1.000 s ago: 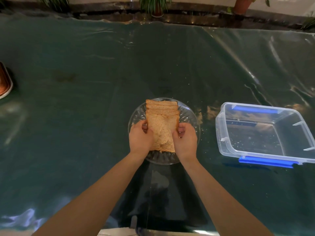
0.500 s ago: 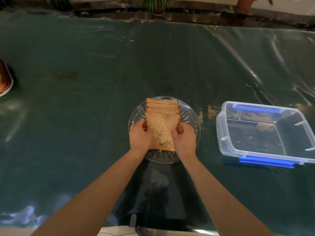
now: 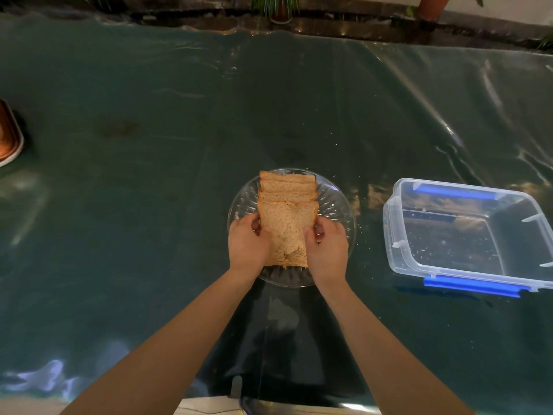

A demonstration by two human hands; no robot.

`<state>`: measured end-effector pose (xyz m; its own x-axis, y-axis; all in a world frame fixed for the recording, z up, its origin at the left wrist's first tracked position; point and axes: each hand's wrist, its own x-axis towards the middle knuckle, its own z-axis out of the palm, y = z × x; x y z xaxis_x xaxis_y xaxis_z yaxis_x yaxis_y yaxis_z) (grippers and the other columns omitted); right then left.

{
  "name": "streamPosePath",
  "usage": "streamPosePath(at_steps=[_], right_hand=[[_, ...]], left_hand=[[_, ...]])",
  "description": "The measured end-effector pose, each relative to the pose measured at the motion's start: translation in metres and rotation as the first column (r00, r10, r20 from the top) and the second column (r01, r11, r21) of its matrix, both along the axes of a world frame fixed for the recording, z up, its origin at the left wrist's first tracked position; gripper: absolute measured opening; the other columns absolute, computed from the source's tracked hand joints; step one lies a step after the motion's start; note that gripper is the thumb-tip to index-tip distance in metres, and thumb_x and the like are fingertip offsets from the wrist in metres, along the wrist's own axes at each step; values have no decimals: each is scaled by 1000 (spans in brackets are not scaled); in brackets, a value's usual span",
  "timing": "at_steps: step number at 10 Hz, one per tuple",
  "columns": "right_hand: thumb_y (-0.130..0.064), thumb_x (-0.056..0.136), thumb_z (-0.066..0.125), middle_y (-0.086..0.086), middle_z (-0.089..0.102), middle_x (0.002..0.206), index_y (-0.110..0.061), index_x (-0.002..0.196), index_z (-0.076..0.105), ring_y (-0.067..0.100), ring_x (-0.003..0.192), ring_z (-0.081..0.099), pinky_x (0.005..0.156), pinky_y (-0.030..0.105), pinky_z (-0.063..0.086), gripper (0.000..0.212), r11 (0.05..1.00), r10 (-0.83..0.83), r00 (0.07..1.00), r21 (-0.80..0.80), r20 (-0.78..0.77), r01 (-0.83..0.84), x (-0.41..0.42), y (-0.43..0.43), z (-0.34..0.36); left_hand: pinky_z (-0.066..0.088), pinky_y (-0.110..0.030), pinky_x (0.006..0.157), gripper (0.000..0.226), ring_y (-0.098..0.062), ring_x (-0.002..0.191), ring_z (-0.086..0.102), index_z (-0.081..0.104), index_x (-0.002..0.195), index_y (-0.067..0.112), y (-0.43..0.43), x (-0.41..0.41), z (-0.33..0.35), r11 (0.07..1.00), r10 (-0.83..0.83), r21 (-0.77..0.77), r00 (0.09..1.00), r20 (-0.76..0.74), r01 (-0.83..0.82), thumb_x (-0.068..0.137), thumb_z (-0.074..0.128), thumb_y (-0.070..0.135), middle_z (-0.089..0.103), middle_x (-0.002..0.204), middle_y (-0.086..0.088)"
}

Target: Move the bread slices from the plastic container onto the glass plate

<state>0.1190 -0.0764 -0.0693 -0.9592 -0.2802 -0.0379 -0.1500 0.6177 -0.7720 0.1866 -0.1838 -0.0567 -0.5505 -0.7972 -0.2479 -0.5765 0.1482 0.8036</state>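
Observation:
Several brown bread slices [image 3: 286,211] lie fanned in a row on the round glass plate [image 3: 335,202] at the middle of the table. My left hand [image 3: 247,245] grips the left edge of the nearest slice and my right hand [image 3: 327,250] grips its right edge, both over the near half of the plate. The clear plastic container [image 3: 466,235] with blue clips stands to the right, holding only crumbs.
A dark green cloth under clear plastic sheeting covers the table [image 3: 149,175]. A copper-coloured dish [image 3: 9,136] sits at the far left edge. Potted plants [image 3: 278,7] line the ledge behind the table. Crumbs lie scattered between plate and container.
Both hands have stayed on the nearest slice over the plate. The slice has barely shifted and the other slices have not moved.

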Motion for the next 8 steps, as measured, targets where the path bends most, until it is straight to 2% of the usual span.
streamPosePath(at_steps=[2, 3, 4, 5, 6, 7, 8], right_hand=[[-15, 87, 58, 4, 59, 103, -10, 117, 58, 19, 94, 58, 85, 31, 51, 31, 1000, -17, 1000, -11, -11, 17, 2, -1, 1], [-15, 87, 59, 2, 59, 99, -11, 117, 57, 18, 92, 57, 80, 28, 49, 30, 1000, -16, 1000, -18, -3, 16, 3, 1, 1], [-15, 87, 58, 6, 61, 104, -11, 118, 56, 19, 93, 58, 82, 29, 49, 31, 1000, -18, 1000, -16, 1, 18, 3, 3, 0], [-16, 88, 58, 9, 61, 110, -10, 118, 56, 19, 95, 59, 84, 29, 49, 31, 1000, -7, 1000, -11, 16, 7, 3, 3, 1], [-21, 88, 57, 9, 58, 116, -10, 120, 55, 18, 99, 59, 85, 29, 49, 34, 1000, 15, 1000, -1, 27, -15, 1, 6, -1], [-28, 88, 57, 11, 53, 123, -9, 125, 49, 22, 109, 56, 91, 33, 49, 42, 995, 68, 997, 69, 25, -70, 1, 9, 3], [-35, 86, 57, 14, 44, 133, -8, 134, 38, 27, 122, 44, 101, 42, 44, 58, 972, 113, 993, 204, 24, -115, -7, 11, 8]], left_hand=[[39, -25, 74, 24, -23, 95, 57, 62, 108, 8, 1, 2, 2, 1000, 10, -18, 1000, 8, -10, 86, 52, 6, 55, 77, 0], [41, -26, 78, 28, -22, 96, 57, 61, 113, 11, 2, 3, 2, 1000, -3, -4, 1000, 7, 3, 86, 53, 8, 53, 74, 5], [44, -27, 77, 34, -21, 95, 59, 59, 119, 12, 1, 5, 2, 1000, -6, 20, 1000, 4, 6, 86, 53, 8, 62, 87, -3], [48, -32, 84, 36, -22, 98, 58, 58, 120, 12, 0, 5, 3, 999, -17, 37, 1000, 12, 16, 85, 53, 8, 62, 90, -6], [48, -32, 83, 35, -23, 98, 59, 57, 119, 12, -1, 4, 2, 999, -21, 25, 1000, -2, 21, 84, 52, 14, 62, 95, -5], [47, -35, 94, 43, -25, 109, 54, 51, 126, 9, -3, 3, 3, 999, -35, -32, 998, 48, 37, 86, 53, 23, 52, 124, -13], [40, -39, 98, 51, -30, 123, 41, 43, 133, 8, -7, 3, 5, 989, -64, -124, 990, 128, 80, 87, 53, 29, 44, 131, -15]])
